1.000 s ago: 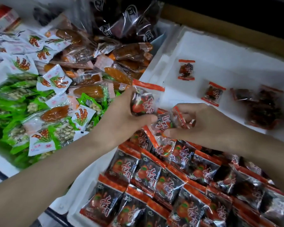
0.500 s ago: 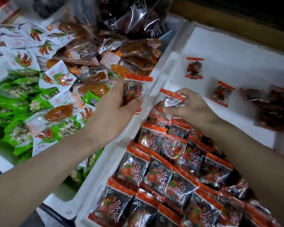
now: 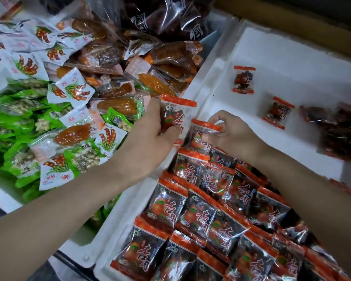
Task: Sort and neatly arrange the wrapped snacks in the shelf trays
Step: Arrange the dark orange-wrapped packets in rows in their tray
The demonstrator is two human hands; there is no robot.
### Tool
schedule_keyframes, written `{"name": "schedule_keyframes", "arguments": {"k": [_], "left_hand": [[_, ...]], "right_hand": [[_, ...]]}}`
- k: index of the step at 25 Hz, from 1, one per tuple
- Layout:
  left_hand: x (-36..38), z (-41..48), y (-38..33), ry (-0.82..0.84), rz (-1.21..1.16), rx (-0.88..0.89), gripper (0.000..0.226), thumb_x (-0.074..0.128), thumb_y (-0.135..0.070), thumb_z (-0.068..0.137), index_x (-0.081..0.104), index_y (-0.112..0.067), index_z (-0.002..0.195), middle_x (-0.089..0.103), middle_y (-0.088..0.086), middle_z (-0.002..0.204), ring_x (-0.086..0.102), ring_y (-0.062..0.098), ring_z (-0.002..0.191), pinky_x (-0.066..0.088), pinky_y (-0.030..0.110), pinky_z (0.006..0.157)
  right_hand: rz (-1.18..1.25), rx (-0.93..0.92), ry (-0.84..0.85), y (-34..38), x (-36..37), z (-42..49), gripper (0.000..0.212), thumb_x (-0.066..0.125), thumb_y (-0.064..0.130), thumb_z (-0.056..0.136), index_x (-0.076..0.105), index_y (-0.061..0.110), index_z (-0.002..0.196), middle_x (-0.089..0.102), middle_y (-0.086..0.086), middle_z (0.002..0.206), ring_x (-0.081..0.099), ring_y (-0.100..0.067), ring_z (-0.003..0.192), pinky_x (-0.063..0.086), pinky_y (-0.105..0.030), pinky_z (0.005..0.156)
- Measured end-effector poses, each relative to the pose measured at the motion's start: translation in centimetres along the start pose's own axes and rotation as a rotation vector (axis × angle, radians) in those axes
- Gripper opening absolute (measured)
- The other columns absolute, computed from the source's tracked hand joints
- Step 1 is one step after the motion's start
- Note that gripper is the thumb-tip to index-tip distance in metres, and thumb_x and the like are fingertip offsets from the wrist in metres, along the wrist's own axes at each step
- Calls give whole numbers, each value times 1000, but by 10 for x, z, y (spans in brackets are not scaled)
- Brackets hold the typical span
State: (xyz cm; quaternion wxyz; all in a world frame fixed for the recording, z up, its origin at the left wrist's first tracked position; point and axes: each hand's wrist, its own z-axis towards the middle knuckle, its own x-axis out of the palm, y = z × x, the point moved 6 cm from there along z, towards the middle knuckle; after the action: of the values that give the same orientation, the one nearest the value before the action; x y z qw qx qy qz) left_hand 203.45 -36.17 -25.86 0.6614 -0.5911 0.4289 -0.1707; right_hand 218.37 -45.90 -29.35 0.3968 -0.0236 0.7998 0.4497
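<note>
The white tray (image 3: 292,57) holds rows of snack packets (image 3: 199,218) at its near edge. By its left edge, the left hand (image 3: 150,136) grips one packet (image 3: 175,116), and the right hand (image 3: 233,136) pinches a second packet (image 3: 201,136) by its orange seal. Light, slippery film; that seal looks the surest hold.

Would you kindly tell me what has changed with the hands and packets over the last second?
The right hand has moved from gripping packets to pinching a single packet by its orange top edge at the far end of the rows. The left hand still holds its raised packet; the loose packets on the white tray stayed put.
</note>
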Motion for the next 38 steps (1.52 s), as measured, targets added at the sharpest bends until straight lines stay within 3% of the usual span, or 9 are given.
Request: {"name": "schedule_keyframes", "arguments": {"k": [3, 7, 10, 15, 20, 26, 31, 35, 38], "left_hand": [[2, 0, 2, 8, 19, -6, 19, 53, -11, 95, 40, -22, 87, 45, -9, 60, 42, 3, 49, 44, 34, 54], [8, -1, 6, 26, 67, -14, 28, 52, -10, 95, 40, -28, 76, 50, -17, 53, 44, 2, 50, 42, 36, 59], [12, -3, 5, 38, 92, 8, 17, 53, -12, 95, 49, -28, 90, 57, -10, 68, 53, 8, 54, 47, 29, 58], [16, -5, 1, 100, 159, 63, 23, 63, -17, 88, 63, -23, 110, 64, -13, 82, 57, 1, 64, 42, 8, 61], [26, -12, -1, 63, -52, -13, 24, 70, -16, 80, 57, -27, 97, 67, 1, 76, 62, 7, 62, 48, 14, 57], [50, -17, -11, 64, -201, -19, 17, 66, -14, 85, 52, -20, 95, 70, 5, 86, 69, 16, 70, 55, 24, 68], [75, -21, 2, 227, 426, 215, 46, 55, -31, 93, 41, -22, 136, 55, -8, 126, 50, 8, 116, 35, 12, 94], [84, -28, 10, 247, 853, 532, 45, 45, -44, 90, 60, -17, 122, 63, 0, 113, 52, 26, 113, 31, 31, 95], [84, -23, 8, 205, 789, 515, 28, 63, -34, 86, 64, -17, 108, 63, 1, 104, 54, 28, 106, 26, 31, 86]], "right_hand": [[-33, 6, -28, 0, 2, 1, 22, 67, 23, 85, 49, 16, 97, 56, 2, 85, 57, -12, 62, 39, -8, 45], [-213, -89, 16, 5, 5, 1, 22, 61, 26, 89, 50, 22, 107, 65, -4, 102, 63, -17, 81, 51, -30, 73], [-257, -119, 46, 2, 7, -1, 33, 58, 27, 91, 48, 19, 121, 60, -4, 116, 60, -16, 91, 46, -30, 80], [126, -215, -173, 20, -21, -35, 22, 44, 25, 98, 57, 17, 114, 62, 6, 104, 58, -3, 88, 44, -20, 78], [211, -154, 48, 18, -25, -72, 13, 65, 19, 86, 64, 21, 99, 72, -2, 87, 69, -11, 81, 50, -27, 84], [360, -28, -21, -1, -39, -77, 9, 65, 22, 86, 67, 18, 94, 73, -3, 86, 68, -8, 78, 53, -17, 68], [33, -74, -341, -26, -68, -49, 5, 62, 21, 89, 62, 23, 84, 65, 9, 78, 60, 2, 65, 45, -7, 62], [-134, -140, -206, -26, -51, -29, 12, 63, 22, 88, 67, 15, 98, 64, 3, 82, 57, -1, 71, 35, -4, 57], [-219, -143, -71, -26, -36, -20, 27, 61, 27, 89, 64, 17, 114, 64, -3, 114, 56, -16, 107, 39, -20, 85]]}}
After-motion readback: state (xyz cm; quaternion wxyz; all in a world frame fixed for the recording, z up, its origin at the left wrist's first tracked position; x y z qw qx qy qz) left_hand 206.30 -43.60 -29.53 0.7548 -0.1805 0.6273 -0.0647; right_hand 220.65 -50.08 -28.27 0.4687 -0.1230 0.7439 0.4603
